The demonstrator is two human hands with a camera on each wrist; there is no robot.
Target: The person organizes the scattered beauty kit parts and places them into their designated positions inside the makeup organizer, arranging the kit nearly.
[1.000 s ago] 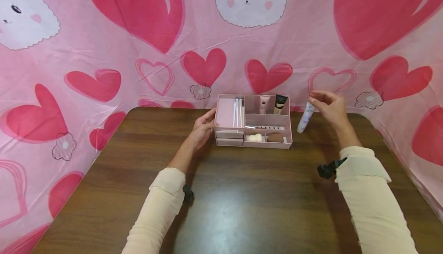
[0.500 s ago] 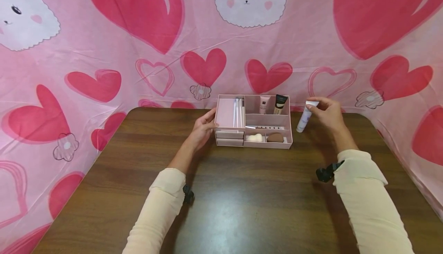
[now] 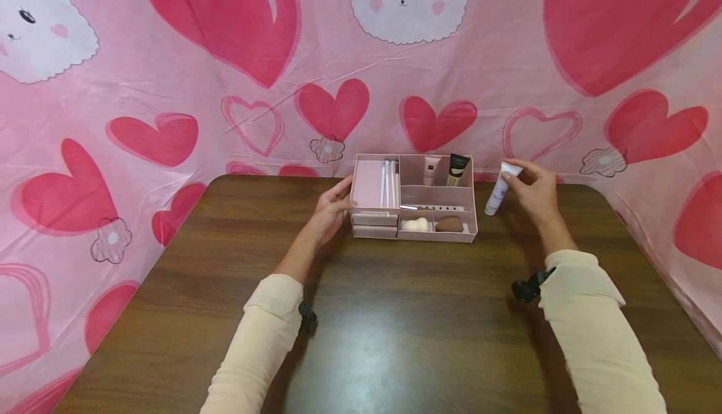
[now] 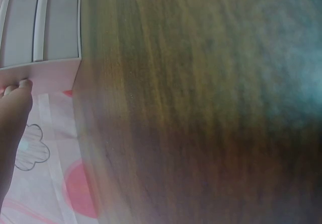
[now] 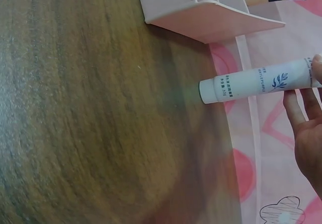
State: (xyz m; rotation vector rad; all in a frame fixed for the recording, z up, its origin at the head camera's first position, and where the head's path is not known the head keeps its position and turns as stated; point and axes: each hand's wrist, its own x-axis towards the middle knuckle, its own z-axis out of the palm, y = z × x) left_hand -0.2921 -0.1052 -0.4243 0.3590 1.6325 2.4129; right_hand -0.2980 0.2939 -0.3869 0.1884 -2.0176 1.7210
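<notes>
In the head view, my left hand rests against the left side of a pink makeup organizer, thumb at its front corner and fingers extended along the side wall. My right hand pinches the flat upper end of a white squeeze tube between thumb and fingers, just right of the organizer. The tube stands tilted, its cap end down, apart from the organizer. Printed lettering and a blue leaf design show on the tube in the right wrist view. Only part of the left hand appears in the left wrist view.
Inside the organizer are a pink tube, a black-capped tube, several slim brushes or pencils, a cream sponge and a brown sponge. The wooden table backs onto a heart-printed pink cloth.
My right hand has come down slightly onto the white tube's upper end and now pinches it; the tube has shifted a little. The left hand and organizer have stayed in place.
</notes>
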